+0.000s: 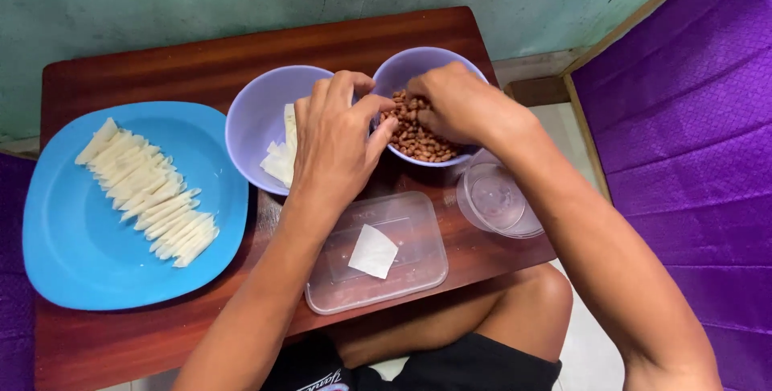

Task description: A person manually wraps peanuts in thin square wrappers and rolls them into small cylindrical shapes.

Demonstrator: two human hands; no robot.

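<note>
Both hands meet over a lilac bowl full of brown peanuts at the back of a small dark wooden table. My right hand dips into the peanuts, fingers curled among them. My left hand hovers by the bowl's left rim, thumb and fingertips pinched together; whether a peanut is between them is hidden. A second lilac bowl to the left holds white square wrapper sheets.
A blue plate on the left carries a row of several rolled white pastries. A clear rectangular lid with one white wrapper square lies at the front edge. A clear round lid sits at the right. Purple cloth lies at the right.
</note>
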